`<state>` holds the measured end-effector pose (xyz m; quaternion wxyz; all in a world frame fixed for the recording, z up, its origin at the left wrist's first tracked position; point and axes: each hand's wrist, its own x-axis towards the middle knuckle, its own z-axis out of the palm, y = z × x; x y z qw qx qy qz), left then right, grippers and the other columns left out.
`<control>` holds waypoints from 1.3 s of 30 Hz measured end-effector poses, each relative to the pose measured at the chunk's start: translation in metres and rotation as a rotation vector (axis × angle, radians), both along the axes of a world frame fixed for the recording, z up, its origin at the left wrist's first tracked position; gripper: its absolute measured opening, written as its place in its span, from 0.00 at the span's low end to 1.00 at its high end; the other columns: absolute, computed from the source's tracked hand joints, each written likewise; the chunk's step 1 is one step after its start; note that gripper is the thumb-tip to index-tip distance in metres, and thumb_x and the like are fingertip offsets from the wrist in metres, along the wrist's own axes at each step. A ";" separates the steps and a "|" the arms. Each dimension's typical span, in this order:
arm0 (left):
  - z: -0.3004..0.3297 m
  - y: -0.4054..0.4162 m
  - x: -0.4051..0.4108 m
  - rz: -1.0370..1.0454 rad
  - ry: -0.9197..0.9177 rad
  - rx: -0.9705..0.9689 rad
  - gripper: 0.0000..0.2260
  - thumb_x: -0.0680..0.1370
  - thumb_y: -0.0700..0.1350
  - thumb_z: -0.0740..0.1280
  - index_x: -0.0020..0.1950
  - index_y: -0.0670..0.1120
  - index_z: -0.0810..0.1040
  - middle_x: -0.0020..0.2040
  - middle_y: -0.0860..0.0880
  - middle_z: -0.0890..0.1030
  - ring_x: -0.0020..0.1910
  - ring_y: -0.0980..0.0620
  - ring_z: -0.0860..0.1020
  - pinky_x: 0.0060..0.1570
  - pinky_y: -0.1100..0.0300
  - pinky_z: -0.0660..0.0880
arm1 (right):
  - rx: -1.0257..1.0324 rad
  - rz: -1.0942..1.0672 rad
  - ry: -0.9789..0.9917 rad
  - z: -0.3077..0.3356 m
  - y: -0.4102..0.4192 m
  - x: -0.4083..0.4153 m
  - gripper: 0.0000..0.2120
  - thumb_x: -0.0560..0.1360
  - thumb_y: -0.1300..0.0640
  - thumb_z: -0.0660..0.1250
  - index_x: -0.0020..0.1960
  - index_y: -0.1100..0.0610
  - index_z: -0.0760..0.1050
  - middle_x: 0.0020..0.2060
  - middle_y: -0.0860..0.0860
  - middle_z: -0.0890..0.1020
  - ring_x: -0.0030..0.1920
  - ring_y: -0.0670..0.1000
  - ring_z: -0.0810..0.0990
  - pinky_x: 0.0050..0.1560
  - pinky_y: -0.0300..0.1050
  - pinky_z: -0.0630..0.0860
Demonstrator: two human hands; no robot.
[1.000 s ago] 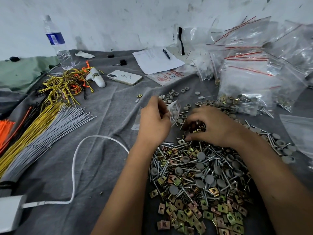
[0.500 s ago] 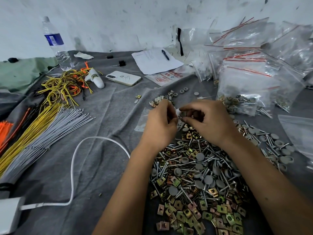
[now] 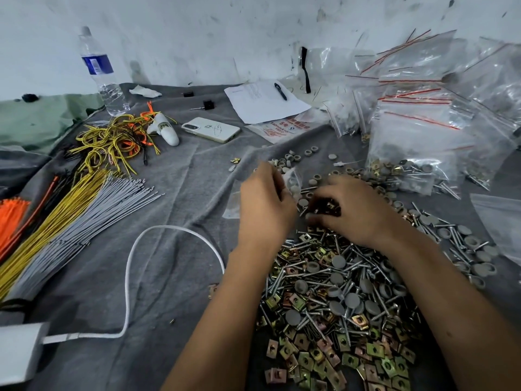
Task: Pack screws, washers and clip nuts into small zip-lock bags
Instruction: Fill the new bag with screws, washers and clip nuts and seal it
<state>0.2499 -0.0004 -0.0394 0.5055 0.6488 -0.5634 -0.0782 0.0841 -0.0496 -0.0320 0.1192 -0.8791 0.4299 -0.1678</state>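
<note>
A big heap of screws, grey round washers and brass clip nuts (image 3: 338, 292) lies on the grey cloth (image 3: 174, 277) in front of me. My left hand (image 3: 265, 204) pinches a small clear zip-lock bag (image 3: 293, 180) upright at the heap's far edge; a few grey washers show inside it. My right hand (image 3: 358, 207) is down on the far end of the heap, with fingers and thumb curled round some clip nuts (image 3: 331, 206). More loose washers (image 3: 293, 158) lie beyond the hands.
Filled bags with red seal lines (image 3: 417, 153) pile up at the back right, and an empty bag (image 3: 499, 218) lies at the right edge. To the left are wire bundles (image 3: 56, 221), a white cable (image 3: 129, 272), a phone (image 3: 211, 129), a water bottle (image 3: 101, 74) and a paper with a pen (image 3: 262, 103).
My right hand, up at the mouth of the bag half a second ago, has dropped back onto the heap. The left hand still holds the bag in about the same place.
</note>
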 end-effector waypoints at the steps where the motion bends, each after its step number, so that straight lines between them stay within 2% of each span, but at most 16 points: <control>1: 0.000 0.001 -0.006 -0.007 -0.052 -0.003 0.09 0.72 0.28 0.65 0.41 0.41 0.72 0.35 0.48 0.75 0.32 0.52 0.71 0.30 0.57 0.68 | 0.004 0.012 -0.008 0.000 0.000 0.000 0.14 0.73 0.46 0.76 0.55 0.50 0.84 0.52 0.47 0.79 0.55 0.50 0.76 0.56 0.49 0.75; 3: -0.001 0.004 -0.021 -0.049 -0.167 0.027 0.10 0.75 0.29 0.65 0.42 0.43 0.70 0.39 0.49 0.73 0.35 0.53 0.68 0.31 0.63 0.65 | -0.010 0.034 -0.020 -0.001 0.001 0.002 0.13 0.74 0.53 0.76 0.58 0.51 0.83 0.56 0.46 0.80 0.57 0.51 0.77 0.59 0.48 0.74; 5: -0.002 0.007 -0.035 -0.105 -0.251 0.035 0.10 0.75 0.31 0.64 0.45 0.45 0.68 0.42 0.48 0.73 0.38 0.51 0.68 0.35 0.63 0.63 | -0.013 0.035 -0.043 -0.003 -0.002 0.001 0.14 0.75 0.62 0.73 0.60 0.52 0.83 0.59 0.48 0.82 0.56 0.51 0.79 0.59 0.47 0.74; 8: -0.001 0.013 -0.048 -0.130 -0.308 -0.015 0.06 0.74 0.33 0.65 0.48 0.41 0.73 0.44 0.43 0.76 0.42 0.47 0.71 0.40 0.57 0.66 | 0.056 -0.007 -0.179 -0.005 -0.003 0.000 0.13 0.76 0.70 0.67 0.53 0.57 0.85 0.51 0.54 0.84 0.51 0.53 0.81 0.55 0.50 0.77; 10: 0.000 0.016 -0.054 -0.202 -0.326 -0.087 0.07 0.74 0.35 0.66 0.51 0.39 0.75 0.45 0.42 0.77 0.42 0.46 0.72 0.39 0.54 0.69 | 0.189 -0.072 -0.436 -0.002 -0.001 0.000 0.13 0.77 0.70 0.62 0.42 0.58 0.81 0.41 0.57 0.83 0.43 0.50 0.80 0.47 0.48 0.77; 12: 0.002 0.018 -0.055 -0.340 -0.318 -0.158 0.08 0.73 0.34 0.67 0.51 0.38 0.76 0.46 0.42 0.77 0.41 0.45 0.73 0.37 0.52 0.70 | 0.247 -0.141 -0.594 -0.001 -0.003 0.000 0.12 0.77 0.69 0.59 0.39 0.59 0.76 0.37 0.55 0.80 0.38 0.47 0.77 0.40 0.42 0.75; 14: 0.003 0.019 -0.056 -0.444 -0.309 -0.192 0.07 0.73 0.34 0.68 0.49 0.38 0.75 0.45 0.43 0.76 0.39 0.45 0.72 0.35 0.50 0.70 | 0.220 -0.175 -0.532 0.000 -0.010 -0.002 0.08 0.76 0.69 0.61 0.42 0.64 0.77 0.39 0.56 0.80 0.39 0.51 0.78 0.38 0.43 0.73; 16: 0.004 0.021 -0.058 -0.519 -0.289 -0.225 0.07 0.73 0.34 0.70 0.48 0.39 0.74 0.43 0.45 0.74 0.37 0.45 0.71 0.33 0.51 0.70 | 0.155 -0.193 -0.403 0.001 -0.015 -0.005 0.04 0.78 0.66 0.66 0.46 0.63 0.79 0.40 0.54 0.81 0.41 0.54 0.79 0.40 0.43 0.73; 18: 0.005 0.022 -0.058 -0.554 -0.259 -0.251 0.07 0.73 0.35 0.71 0.46 0.40 0.74 0.40 0.49 0.72 0.36 0.47 0.70 0.33 0.53 0.68 | 0.117 -0.197 -0.425 0.001 -0.015 -0.006 0.02 0.79 0.62 0.68 0.48 0.59 0.79 0.39 0.49 0.82 0.38 0.47 0.80 0.38 0.36 0.72; 20: 0.005 0.020 -0.054 -0.500 -0.207 -0.247 0.06 0.74 0.37 0.72 0.44 0.42 0.74 0.37 0.51 0.73 0.34 0.49 0.71 0.34 0.54 0.69 | 0.050 -0.191 -0.475 0.000 -0.010 -0.005 0.02 0.78 0.62 0.69 0.47 0.58 0.80 0.37 0.47 0.83 0.35 0.42 0.79 0.36 0.29 0.70; 23: 0.006 0.012 -0.041 -0.216 -0.042 -0.179 0.05 0.77 0.42 0.68 0.42 0.45 0.75 0.34 0.51 0.77 0.32 0.51 0.73 0.34 0.50 0.72 | -0.155 -0.167 -0.395 -0.002 -0.006 -0.005 0.03 0.75 0.60 0.73 0.48 0.55 0.83 0.39 0.45 0.83 0.36 0.37 0.77 0.38 0.23 0.67; 27: 0.004 0.002 -0.012 0.174 0.040 0.028 0.07 0.77 0.50 0.67 0.42 0.50 0.72 0.34 0.53 0.77 0.33 0.51 0.76 0.34 0.51 0.75 | -0.120 -0.181 -0.400 -0.006 -0.005 0.000 0.10 0.72 0.57 0.79 0.53 0.54 0.85 0.41 0.44 0.83 0.41 0.32 0.77 0.42 0.25 0.68; 29: 0.002 -0.001 -0.005 0.196 0.078 0.064 0.07 0.77 0.49 0.68 0.42 0.50 0.72 0.34 0.52 0.78 0.34 0.51 0.77 0.35 0.52 0.75 | -0.126 -0.134 -0.402 -0.006 -0.004 0.006 0.09 0.72 0.57 0.79 0.52 0.54 0.85 0.41 0.44 0.84 0.42 0.30 0.76 0.42 0.22 0.69; 34: -0.002 -0.008 0.001 0.165 0.189 0.092 0.05 0.80 0.41 0.64 0.44 0.44 0.75 0.36 0.49 0.78 0.35 0.54 0.74 0.37 0.50 0.72 | -0.071 -0.034 -0.394 -0.001 -0.004 0.012 0.11 0.73 0.60 0.77 0.55 0.54 0.86 0.46 0.45 0.86 0.43 0.37 0.80 0.48 0.20 0.70; 37: -0.003 -0.010 0.003 0.137 0.235 0.108 0.06 0.81 0.42 0.65 0.44 0.44 0.75 0.36 0.50 0.78 0.33 0.55 0.74 0.35 0.53 0.71 | -0.040 -0.015 -0.399 -0.002 -0.006 0.007 0.13 0.75 0.63 0.74 0.59 0.53 0.85 0.50 0.43 0.85 0.48 0.39 0.82 0.52 0.21 0.69; 39: -0.002 -0.010 0.003 0.137 0.237 0.106 0.07 0.80 0.44 0.66 0.43 0.44 0.75 0.36 0.49 0.78 0.34 0.52 0.75 0.38 0.51 0.73 | -0.034 -0.057 -0.417 -0.003 -0.010 0.002 0.13 0.76 0.64 0.73 0.59 0.54 0.84 0.51 0.45 0.86 0.49 0.40 0.83 0.52 0.21 0.70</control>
